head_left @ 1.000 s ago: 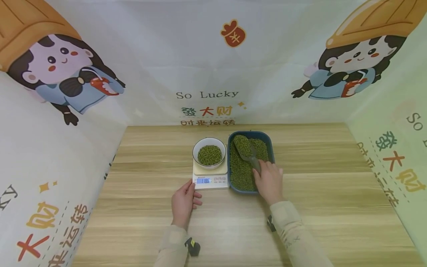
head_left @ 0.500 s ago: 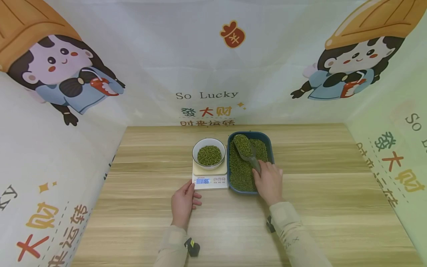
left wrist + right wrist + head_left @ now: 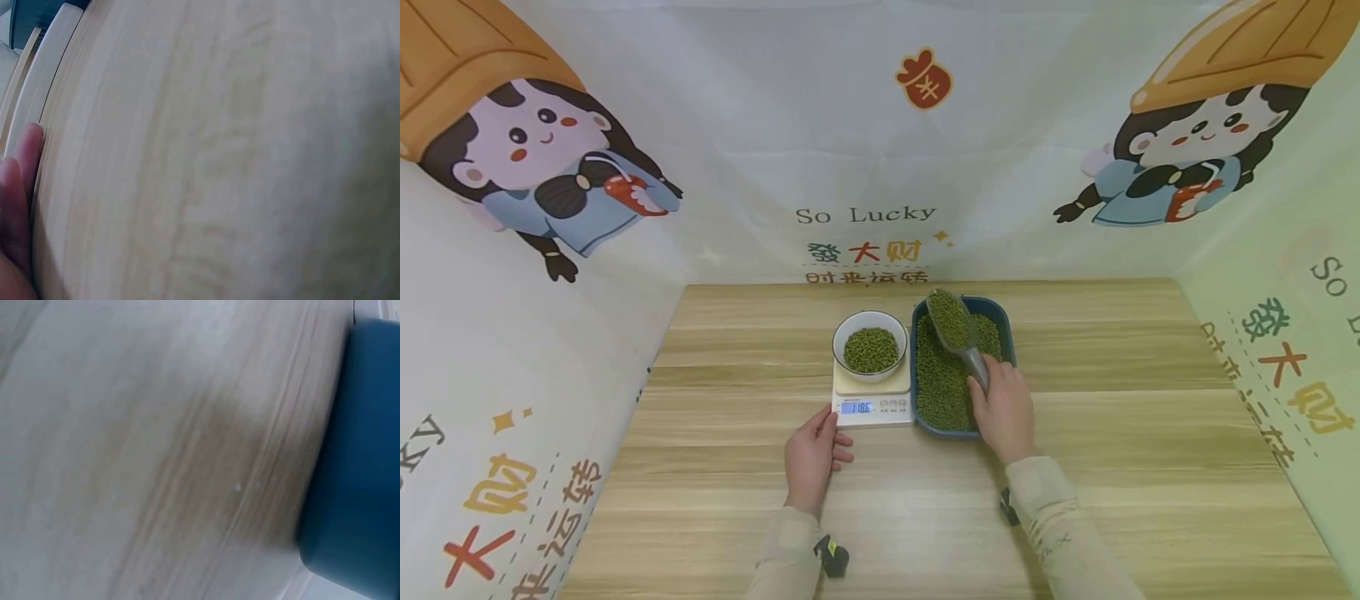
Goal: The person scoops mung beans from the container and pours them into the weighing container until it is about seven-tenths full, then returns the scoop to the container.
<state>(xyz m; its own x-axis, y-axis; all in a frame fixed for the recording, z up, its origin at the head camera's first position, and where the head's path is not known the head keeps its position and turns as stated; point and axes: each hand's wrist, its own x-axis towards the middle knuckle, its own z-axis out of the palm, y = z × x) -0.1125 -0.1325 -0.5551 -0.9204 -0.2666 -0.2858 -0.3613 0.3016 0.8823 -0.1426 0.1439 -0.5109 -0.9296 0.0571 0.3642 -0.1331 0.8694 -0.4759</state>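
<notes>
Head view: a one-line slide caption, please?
Right hand holds a loaded scoop over the blue bin of green beans; left hand touches the scale beneath the bowl.

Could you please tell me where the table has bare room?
Bare table lies left of the scale and left hand, right of the blue tub and right hand, and between the left sleeve and right sleeve. It is crowded where the scale, bearing the bowl, sits close beside the tub, with the scoop over it.
</notes>
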